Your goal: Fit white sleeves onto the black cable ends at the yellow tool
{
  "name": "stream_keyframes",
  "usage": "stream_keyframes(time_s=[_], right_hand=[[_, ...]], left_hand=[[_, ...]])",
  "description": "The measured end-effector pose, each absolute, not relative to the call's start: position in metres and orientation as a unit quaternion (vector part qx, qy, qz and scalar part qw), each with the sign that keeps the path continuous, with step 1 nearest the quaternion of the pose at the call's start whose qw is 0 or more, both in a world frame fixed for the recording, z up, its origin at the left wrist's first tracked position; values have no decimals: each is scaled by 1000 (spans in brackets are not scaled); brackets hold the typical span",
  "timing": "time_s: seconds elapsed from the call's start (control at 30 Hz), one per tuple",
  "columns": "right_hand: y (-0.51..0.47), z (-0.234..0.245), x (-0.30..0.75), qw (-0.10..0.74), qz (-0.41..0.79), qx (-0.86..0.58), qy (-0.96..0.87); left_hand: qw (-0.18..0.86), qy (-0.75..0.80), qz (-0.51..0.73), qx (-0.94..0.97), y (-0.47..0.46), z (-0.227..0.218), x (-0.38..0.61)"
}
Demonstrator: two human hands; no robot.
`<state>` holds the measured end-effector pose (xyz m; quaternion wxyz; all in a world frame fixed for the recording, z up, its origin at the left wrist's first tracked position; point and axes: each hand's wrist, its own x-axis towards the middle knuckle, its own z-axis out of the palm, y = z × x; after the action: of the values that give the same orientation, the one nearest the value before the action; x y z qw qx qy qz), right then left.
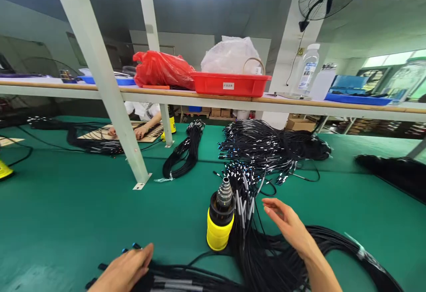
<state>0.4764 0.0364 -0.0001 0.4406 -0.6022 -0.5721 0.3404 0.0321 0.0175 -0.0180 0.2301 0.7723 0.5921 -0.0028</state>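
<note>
My left hand (124, 269) is low at the left, its fingers curled over the end of a bundle of black cables (206, 281). Dark connector tips, some with blue, stick out past that hand. Its grip underneath is partly hidden. Above the cables on the right, my right hand (288, 223) is open and holds nothing, thumb and fingers apart. Between the hands stands a yellow and black heat gun (220, 221), upright with its metal nozzle up. Beside it runs a thick bundle of black cables (248, 247) with grey sleeves and white-tipped ends.
More black cables lie in a pile (266, 143) and a tied coil (184, 154) on the green table (83, 212). A white post (113, 92) rises at the left. Overhead, a shelf (179, 96) carries a red bin (231, 84). Across the table, another person's hands (141, 131) touch a board.
</note>
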Motion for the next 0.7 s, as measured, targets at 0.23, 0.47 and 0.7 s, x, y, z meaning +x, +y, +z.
stream_keyframes(time_s=[0.23, 0.47, 0.7], right_hand=[[35, 5, 472, 423, 357, -596, -582], [35, 13, 469, 424, 359, -596, -580], [32, 16, 470, 424, 352, -599, -581]], left_hand=[[268, 571, -27, 775, 8, 1, 49], [308, 543, -44, 780, 2, -6, 62], [335, 534, -9, 776, 1, -11, 57]])
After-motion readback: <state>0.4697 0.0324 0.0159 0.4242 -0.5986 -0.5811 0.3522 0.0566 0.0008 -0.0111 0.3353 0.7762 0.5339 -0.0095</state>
